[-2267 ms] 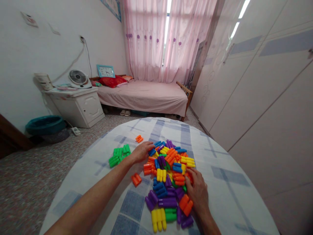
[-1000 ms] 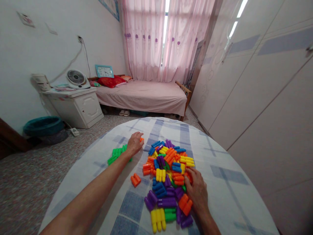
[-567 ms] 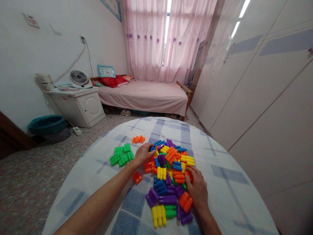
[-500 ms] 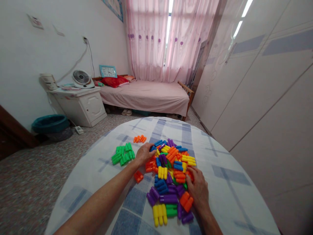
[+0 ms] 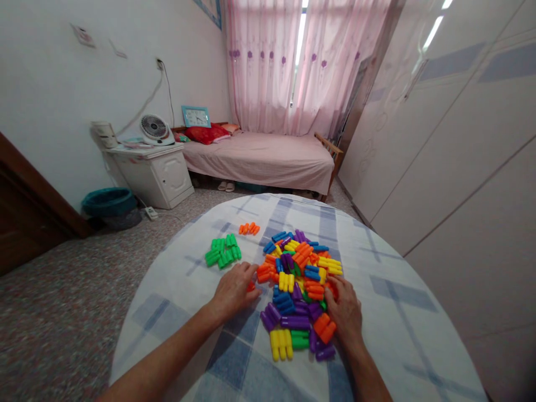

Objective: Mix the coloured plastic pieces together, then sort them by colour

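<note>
My left hand [image 5: 237, 287] is at the left side of a heap of plastic building blocks. Its thumb and fingers are apart around a small orange block [image 5: 251, 286], mostly hidden by the hand. My right hand [image 5: 345, 310] curls at the heap's right edge, its fingers against an orange block [image 5: 332, 288], partly covered. In the heap lie purple blocks [image 5: 295, 322], blue blocks [image 5: 283, 303], yellow blocks [image 5: 281, 344] and a green block [image 5: 300, 339]. Apart from it, behind my left hand, are a group of green blocks [image 5: 224, 251] and a row of small orange blocks [image 5: 249, 228].
The blocks lie on a round table [image 5: 176, 335] with a blue-and-white checked cloth. Beyond it stand a bed [image 5: 268, 156], a white cabinet [image 5: 167, 176] with a fan [image 5: 156, 128], and a bin [image 5: 109, 204]. A tall wardrobe [image 5: 452, 167] lines the right side.
My left hand has drawn back from the far left of the heap to the separate orange block nearer me. My right hand stays at the heap's right edge. The view has shifted slightly.
</note>
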A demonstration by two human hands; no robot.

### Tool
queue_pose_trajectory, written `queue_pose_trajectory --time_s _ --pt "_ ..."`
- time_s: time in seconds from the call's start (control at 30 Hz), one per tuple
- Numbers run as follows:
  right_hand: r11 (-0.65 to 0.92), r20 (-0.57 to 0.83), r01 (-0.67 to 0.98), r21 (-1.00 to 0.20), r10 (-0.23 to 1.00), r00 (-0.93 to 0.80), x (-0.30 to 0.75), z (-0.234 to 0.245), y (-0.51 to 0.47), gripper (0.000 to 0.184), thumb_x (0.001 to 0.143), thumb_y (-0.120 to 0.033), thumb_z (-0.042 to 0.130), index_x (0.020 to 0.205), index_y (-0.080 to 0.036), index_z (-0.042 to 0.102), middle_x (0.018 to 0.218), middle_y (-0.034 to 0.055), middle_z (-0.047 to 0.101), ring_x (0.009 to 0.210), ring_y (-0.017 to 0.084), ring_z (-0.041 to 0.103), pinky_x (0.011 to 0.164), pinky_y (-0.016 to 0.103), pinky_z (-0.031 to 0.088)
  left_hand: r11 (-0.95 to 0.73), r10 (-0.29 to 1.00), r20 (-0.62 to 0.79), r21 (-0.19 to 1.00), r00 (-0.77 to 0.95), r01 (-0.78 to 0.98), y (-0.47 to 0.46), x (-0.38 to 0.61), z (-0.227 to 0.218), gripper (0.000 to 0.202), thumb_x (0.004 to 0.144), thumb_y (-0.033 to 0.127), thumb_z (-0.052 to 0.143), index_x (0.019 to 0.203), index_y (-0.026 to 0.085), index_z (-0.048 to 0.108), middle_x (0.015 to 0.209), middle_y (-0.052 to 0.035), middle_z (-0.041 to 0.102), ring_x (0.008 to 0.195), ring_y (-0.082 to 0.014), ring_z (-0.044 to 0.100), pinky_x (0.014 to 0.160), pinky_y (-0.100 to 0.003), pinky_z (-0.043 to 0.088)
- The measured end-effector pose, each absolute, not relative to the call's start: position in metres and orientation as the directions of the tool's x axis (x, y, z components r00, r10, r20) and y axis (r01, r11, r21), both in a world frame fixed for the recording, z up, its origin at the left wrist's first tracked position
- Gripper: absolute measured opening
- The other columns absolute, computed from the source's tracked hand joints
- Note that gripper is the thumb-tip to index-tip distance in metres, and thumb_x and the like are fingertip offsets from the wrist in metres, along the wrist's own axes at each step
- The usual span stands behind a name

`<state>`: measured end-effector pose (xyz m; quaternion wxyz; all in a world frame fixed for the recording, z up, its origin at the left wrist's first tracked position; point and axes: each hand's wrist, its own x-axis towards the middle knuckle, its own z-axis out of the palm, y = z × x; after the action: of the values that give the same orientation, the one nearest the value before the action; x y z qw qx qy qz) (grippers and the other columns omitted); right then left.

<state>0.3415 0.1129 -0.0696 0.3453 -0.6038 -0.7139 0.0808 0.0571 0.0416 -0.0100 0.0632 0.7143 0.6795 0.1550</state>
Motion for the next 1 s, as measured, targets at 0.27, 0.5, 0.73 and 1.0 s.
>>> queue_pose_trajectory --time_s 0.27,0.5,0.73,1.0 --pt "0.258 0.383 0.801 -0.541 0.923 -0.039 0.343 -0.068 0.114 0.037 0.083 -0.038 0.038 0.103 -0.018 0.063 0.113 0.0101 0.061 0.104 0.022 0.055 0.089 0.038 0.042 -0.092 0.987 0.157 0.377 0.035 0.922 0.043 0.055 -0.023 0.046 0.079 0.019 0.051 0.124 0.018 0.051 0.110 -0.0083 0.061 0.106 -0.0214 0.054 0.096 -0.035 0.041" --pt "0.255 0.372 0.807 -0.532 0.927 -0.048 0.344 -0.072 0.115 0.037 0.084 -0.037 0.039 0.104 -0.017 0.062 0.116 0.0100 0.059 0.106 0.022 0.055 0.092 0.038 0.042 -0.091 0.934 0.352 0.394 -0.059 0.915 0.097 0.029 0.003 0.039 0.078 0.016 0.055 0.117 0.019 0.056 0.116 -0.0081 0.059 0.110 -0.0206 0.053 0.100 -0.034 0.040" --pt "0.268 0.390 0.805 -0.530 0.920 -0.049 0.344 -0.069 0.114 0.036 0.084 -0.037 0.039 0.103 -0.018 0.063 0.114 0.0103 0.060 0.104 0.022 0.056 0.089 0.037 0.043 0.001 0.956 0.286 0.220 -0.065 0.976 0.173 0.006 -0.004 0.030 0.078 0.014 0.055 0.107 0.017 0.061 0.108 -0.0092 0.059 0.102 -0.0207 0.055 0.090 -0.031 0.044" --pt "0.262 0.386 0.806 -0.531 0.921 -0.046 0.344 -0.072 0.114 0.036 0.084 -0.037 0.039 0.106 -0.018 0.061 0.116 0.0097 0.059 0.106 0.022 0.054 0.090 0.037 0.042 0.053 0.926 0.358 0.180 -0.116 0.982 0.161 -0.005 -0.006 0.033 0.084 0.033 0.053 0.112 0.018 0.060 0.119 -0.0102 0.057 0.108 -0.0231 0.052 0.094 -0.033 0.040"
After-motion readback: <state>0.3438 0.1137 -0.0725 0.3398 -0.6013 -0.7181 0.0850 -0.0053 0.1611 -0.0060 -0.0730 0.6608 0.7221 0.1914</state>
